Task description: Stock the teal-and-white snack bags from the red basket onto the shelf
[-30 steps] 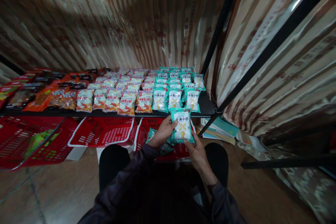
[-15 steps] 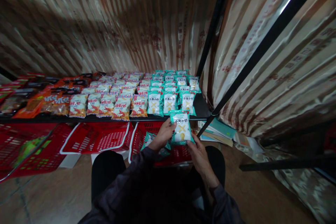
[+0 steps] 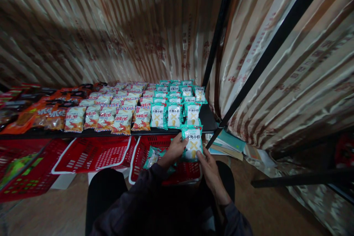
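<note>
A teal and white snack bag [image 3: 193, 143] is held upright between my two hands, in front of the shelf edge. My left hand [image 3: 175, 149] pinches its left side, thumb on the front. My right hand [image 3: 209, 169] grips the lower right corner, thumb also on the front. Behind it on the black shelf [image 3: 208, 120], matching teal bags [image 3: 174, 114] stand in rows. Below, a red basket [image 3: 139, 155] holds more teal bags [image 3: 153, 158], partly covered by my left forearm.
Left of the teal rows are cream and orange snack bags [image 3: 122, 121], then orange bags [image 3: 52, 116]. Another red basket [image 3: 94, 153] sits under the shelf. A slanting black post [image 3: 243, 92] rises at right, near stacked books [image 3: 228, 142]. Curtains [image 3: 143, 25] hang behind.
My view has shifted, so the shelf appears slightly lower and further left. The bag stays in both hands, a little lower in the picture and now nearly upright.
</note>
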Motion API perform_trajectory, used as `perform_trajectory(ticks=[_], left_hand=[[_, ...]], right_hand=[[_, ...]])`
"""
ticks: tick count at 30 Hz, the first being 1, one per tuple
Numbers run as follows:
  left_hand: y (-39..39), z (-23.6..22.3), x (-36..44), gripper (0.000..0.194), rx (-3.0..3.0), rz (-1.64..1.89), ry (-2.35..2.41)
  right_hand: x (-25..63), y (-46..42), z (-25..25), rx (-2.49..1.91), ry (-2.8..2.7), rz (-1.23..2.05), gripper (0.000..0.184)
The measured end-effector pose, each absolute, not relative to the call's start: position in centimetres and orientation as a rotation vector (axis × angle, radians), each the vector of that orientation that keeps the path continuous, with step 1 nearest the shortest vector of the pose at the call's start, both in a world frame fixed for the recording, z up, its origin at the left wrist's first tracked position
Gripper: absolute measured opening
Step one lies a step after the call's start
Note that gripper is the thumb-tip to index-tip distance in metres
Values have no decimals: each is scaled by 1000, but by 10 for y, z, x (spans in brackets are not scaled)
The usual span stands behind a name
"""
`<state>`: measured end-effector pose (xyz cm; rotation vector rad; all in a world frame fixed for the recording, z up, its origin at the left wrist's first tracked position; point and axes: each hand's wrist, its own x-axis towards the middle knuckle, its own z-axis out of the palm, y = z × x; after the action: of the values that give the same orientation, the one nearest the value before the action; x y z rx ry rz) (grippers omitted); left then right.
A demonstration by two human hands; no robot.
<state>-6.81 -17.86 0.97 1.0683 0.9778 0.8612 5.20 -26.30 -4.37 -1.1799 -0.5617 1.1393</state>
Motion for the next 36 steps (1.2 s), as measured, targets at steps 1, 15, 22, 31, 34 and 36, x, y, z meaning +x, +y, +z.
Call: perform_trajectory(ticks=[1,15,22,31,34,36], left_hand=[[-179,6,-65,30,1057,869,976],[-160,-10,-34,22,1086,902,872],[-146,6,-16,27,1107,922,862],[-117,9,13,34,1278,954,999],[-106,9,21,30,1371,921,1087],[-100,10,27,28,1404,918,1120]], right_hand=[[53,-263,-44,-1213,-576,1118,56],[79,-241,-54,-1369,-608,913,59],[96,-224,-46,-1525,-881,630,68],[109,-197,-31,-1637,-1044,351,66],[110,-188,-30,-1640,-1048,280,64],[111,-183,-28,-1643,-1045,255,65]])
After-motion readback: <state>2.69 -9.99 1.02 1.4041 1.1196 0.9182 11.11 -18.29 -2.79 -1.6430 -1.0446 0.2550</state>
